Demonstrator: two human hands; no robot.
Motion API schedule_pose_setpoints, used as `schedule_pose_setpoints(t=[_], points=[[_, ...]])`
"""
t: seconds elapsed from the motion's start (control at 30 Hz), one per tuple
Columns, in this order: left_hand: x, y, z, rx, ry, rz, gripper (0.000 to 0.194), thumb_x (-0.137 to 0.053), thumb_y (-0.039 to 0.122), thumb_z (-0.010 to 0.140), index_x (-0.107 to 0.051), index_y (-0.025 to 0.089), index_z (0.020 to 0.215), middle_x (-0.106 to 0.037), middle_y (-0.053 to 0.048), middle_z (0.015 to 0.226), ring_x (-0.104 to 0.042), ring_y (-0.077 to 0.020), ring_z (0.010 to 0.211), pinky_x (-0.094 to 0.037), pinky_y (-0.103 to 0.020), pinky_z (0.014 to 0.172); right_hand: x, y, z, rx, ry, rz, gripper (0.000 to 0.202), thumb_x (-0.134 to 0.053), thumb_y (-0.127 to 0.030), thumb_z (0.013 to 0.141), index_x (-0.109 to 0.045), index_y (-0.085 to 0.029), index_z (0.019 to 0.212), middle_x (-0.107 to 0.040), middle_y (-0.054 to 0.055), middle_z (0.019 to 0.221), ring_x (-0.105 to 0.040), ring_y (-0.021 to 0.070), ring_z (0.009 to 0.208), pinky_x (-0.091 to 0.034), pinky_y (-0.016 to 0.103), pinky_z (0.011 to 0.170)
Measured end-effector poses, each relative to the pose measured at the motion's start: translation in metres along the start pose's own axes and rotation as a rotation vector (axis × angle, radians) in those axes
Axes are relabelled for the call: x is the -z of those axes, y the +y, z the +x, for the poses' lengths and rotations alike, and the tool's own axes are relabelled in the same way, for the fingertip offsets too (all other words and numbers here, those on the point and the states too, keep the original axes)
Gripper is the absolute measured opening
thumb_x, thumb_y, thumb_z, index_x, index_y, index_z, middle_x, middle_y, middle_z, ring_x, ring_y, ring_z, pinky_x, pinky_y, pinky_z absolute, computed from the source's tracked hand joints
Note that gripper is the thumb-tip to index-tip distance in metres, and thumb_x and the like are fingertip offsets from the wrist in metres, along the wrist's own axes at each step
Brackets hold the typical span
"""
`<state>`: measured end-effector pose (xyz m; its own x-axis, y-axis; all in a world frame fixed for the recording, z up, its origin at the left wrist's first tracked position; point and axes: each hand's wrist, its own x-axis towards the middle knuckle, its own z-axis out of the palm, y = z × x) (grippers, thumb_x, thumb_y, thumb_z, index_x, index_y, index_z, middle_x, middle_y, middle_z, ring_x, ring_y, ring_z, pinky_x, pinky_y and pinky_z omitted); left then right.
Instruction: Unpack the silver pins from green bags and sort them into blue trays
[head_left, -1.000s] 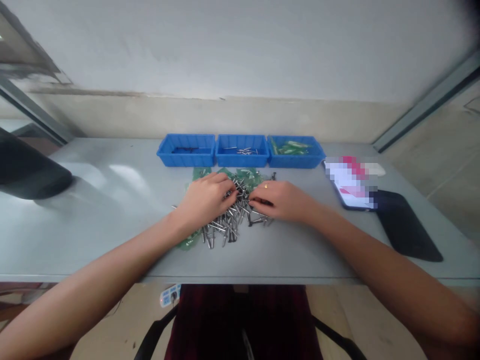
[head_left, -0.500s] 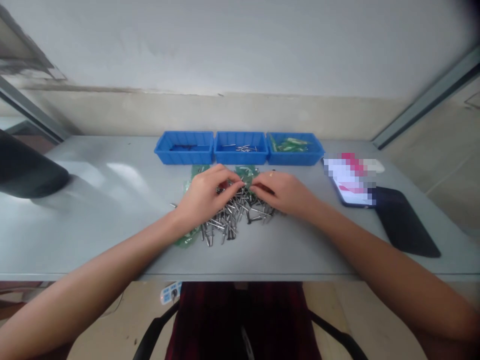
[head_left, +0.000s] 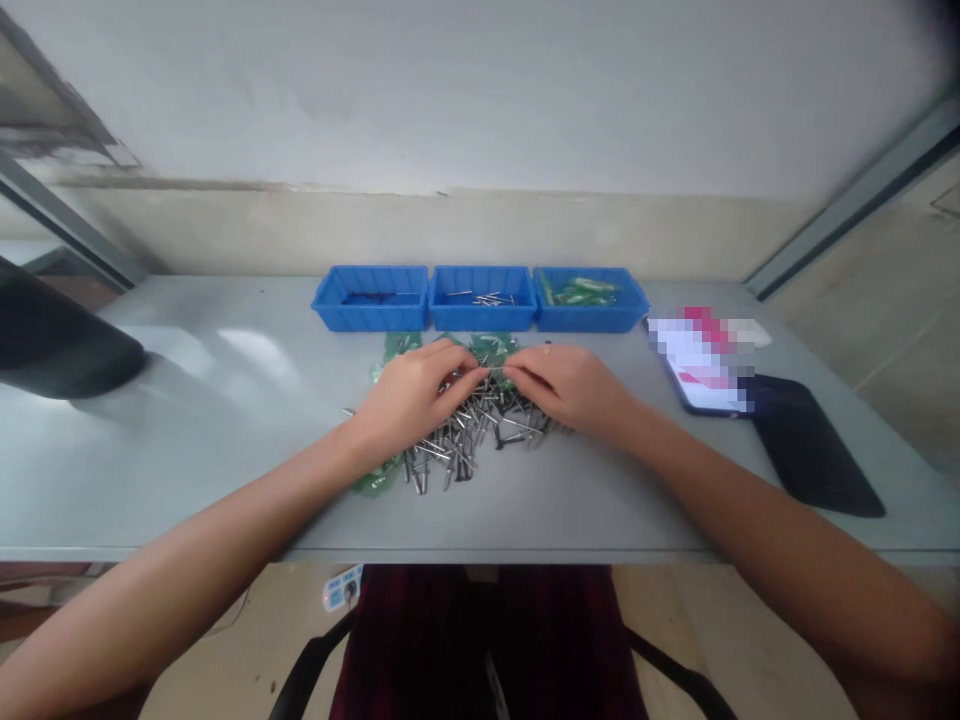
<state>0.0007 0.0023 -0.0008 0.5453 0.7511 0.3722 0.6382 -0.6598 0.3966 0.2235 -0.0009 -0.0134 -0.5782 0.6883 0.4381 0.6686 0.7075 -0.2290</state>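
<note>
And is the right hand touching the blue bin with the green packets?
Apart: the head view shows a strip of grey tabletop between the right hand and the blue bin.

No readable text anywhere.

Remotely, I see the left hand [head_left: 412, 388] hiding part of the rivet pile [head_left: 453, 444]. The thin piece [head_left: 496, 369] between the fingers [head_left: 478, 376] is too small to identify. Square blocks blur the phone [head_left: 699, 370]; the left edge crops a black cylinder [head_left: 67, 340].
</note>
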Motion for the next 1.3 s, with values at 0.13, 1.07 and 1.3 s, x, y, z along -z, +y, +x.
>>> schedule_pose_setpoints(t=[0.13,1.07,1.3], points=[[-0.0014,-0.0013,0.0002,-0.012,-0.001,0.001,0.022,-0.048,0.033,0.095,-0.061,0.017,0.087,-0.064,-0.003,0.083,-0.056,-0.0134,0.07,-0.041,-0.026,0.065,-0.0008,-0.0006,-0.0005,-0.001,0.0,0.003,0.027,-0.039,-0.031,0.097,-0.062,-0.017,0.093,-0.068,0.004,0.079,-0.061,0.0162,0.072,-0.038,0.028,0.066],[0.0019,0.0032,0.0004,0.074,0.042,-0.095,0.021,-0.054,0.037,0.091,-0.059,0.017,0.086,-0.064,-0.002,0.081,-0.056,-0.0124,0.067,-0.045,-0.025,0.062,-0.0011,-0.0046,0.0003,0.046,-0.059,-0.036,0.03,-0.038,-0.031,0.098,-0.063,-0.016,0.092,-0.069,0.006,0.079,-0.061,0.017,0.072,-0.039,0.029,0.066],[0.0007,0.0065,0.0,-0.039,0.028,-0.25,0.007,-0.061,0.026,0.087,-0.061,0.019,0.089,-0.063,0.0,0.083,-0.058,-0.0109,0.073,-0.047,-0.022,0.064,-0.0044,-0.0046,-0.0011,0.088,-0.022,-0.062,0.031,-0.038,-0.03,0.097,-0.065,-0.017,0.091,-0.07,0.006,0.077,-0.06,0.0164,0.068,-0.038,0.029,0.063]])
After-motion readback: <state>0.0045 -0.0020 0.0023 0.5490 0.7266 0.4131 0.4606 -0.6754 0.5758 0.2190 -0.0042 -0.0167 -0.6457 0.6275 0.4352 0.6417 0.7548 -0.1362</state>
